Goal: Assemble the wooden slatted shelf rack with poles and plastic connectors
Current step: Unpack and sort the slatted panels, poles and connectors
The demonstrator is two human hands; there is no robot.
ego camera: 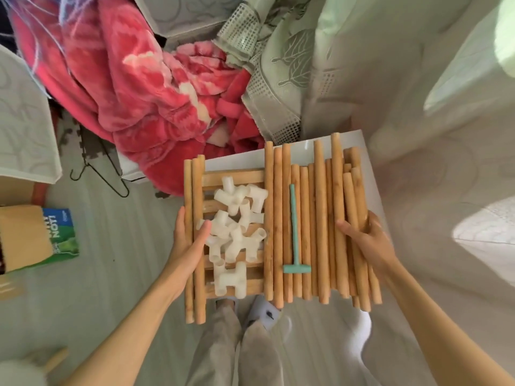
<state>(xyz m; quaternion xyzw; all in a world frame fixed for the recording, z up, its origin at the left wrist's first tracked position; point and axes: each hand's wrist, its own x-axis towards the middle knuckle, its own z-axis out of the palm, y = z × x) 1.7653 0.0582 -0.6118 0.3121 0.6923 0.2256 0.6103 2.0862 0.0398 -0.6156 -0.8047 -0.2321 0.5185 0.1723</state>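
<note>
Gripping opposite edges, left hand and right hand are carrying the slatted shelf heaped with loose poles, connectors (seemingly nothing joined).

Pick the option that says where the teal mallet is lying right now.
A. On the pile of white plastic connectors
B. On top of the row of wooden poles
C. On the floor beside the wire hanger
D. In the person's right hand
B: the teal mallet lies lengthwise on the wooden poles, right of the white connectors; neither the left hand nor the right hand holds it.
</note>
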